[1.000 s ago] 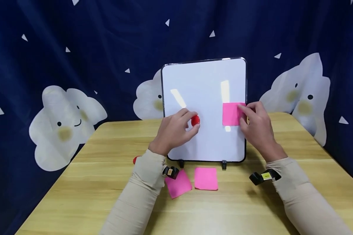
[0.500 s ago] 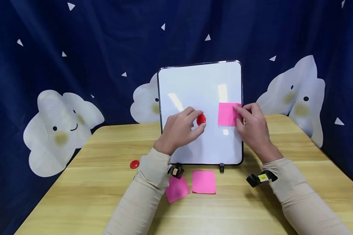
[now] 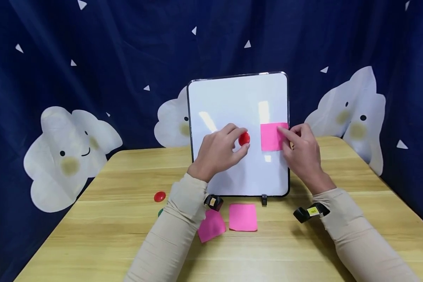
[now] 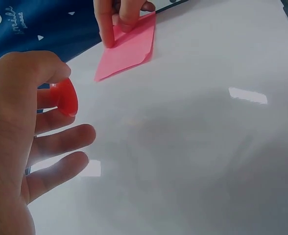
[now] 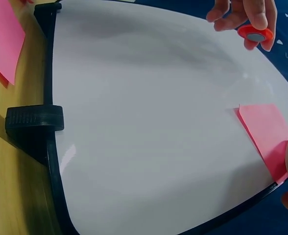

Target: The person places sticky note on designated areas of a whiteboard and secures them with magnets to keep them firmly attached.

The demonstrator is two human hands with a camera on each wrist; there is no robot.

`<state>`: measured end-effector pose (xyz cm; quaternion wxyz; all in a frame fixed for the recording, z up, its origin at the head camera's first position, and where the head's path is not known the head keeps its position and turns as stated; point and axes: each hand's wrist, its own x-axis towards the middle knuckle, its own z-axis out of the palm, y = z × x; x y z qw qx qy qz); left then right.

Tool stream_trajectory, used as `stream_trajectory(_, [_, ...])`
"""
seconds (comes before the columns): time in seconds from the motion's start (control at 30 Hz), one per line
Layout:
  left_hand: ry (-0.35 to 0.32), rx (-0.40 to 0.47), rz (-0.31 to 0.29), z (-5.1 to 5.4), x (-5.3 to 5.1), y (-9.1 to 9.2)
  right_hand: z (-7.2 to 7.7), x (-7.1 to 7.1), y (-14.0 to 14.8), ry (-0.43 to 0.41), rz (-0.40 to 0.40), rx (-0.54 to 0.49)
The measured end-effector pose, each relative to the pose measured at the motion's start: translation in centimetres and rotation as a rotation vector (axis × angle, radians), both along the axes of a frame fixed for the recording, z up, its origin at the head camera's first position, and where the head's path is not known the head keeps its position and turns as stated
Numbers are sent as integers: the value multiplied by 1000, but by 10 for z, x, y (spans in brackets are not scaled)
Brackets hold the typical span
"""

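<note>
My left hand [image 3: 220, 150] pinches a round red magnet [image 3: 244, 138] between thumb and index finger, in front of the whiteboard [image 3: 229, 102] and apart from it. Its other fingers spread loosely in the left wrist view. The magnet's grey disc [image 5: 255, 37] faces the board side in the right wrist view. At the board's right edge, my right hand [image 3: 302, 150] holds a pink sticky note [image 3: 270, 137] against the white surface, the index fingertip on its face and the thumb by its right side. The note's lower edge [image 4: 127, 71] stands slightly off the board.
Two pink notes lie on the table before the board, one square-on [image 3: 243, 217] and one tilted note [image 3: 211, 227]. A red magnet [image 3: 159, 196] lies left, with a green piece [image 3: 160, 212] mostly behind my left sleeve. Black feet [image 3: 264, 200] support the board. A blue curtain [image 3: 127, 47] hangs behind.
My left hand has moved right with the red magnet, closer to the pink note. The right hand stays on the note. The table's red magnet and a green piece have come into view.
</note>
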<state>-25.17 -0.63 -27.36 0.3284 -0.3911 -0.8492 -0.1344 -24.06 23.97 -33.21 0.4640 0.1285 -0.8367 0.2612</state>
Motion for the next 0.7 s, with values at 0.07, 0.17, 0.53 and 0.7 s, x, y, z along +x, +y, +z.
stream_trajectory(0.07, [-2,-1,1,1,-1,1,0,-1,0,2,-2,-6])
stream_trajectory(0.17, [-3,-1,1,2,-2,3,-1,-1,1,1,-5,-13])
stream_trajectory(0.53, [45,4,-23,6,-9,18,-4,-2,3,-4,-2,-29])
stream_trajectory(0.7, [44,-9,-14,9,-11,24,-2,-3,2,-18,-4,-23])
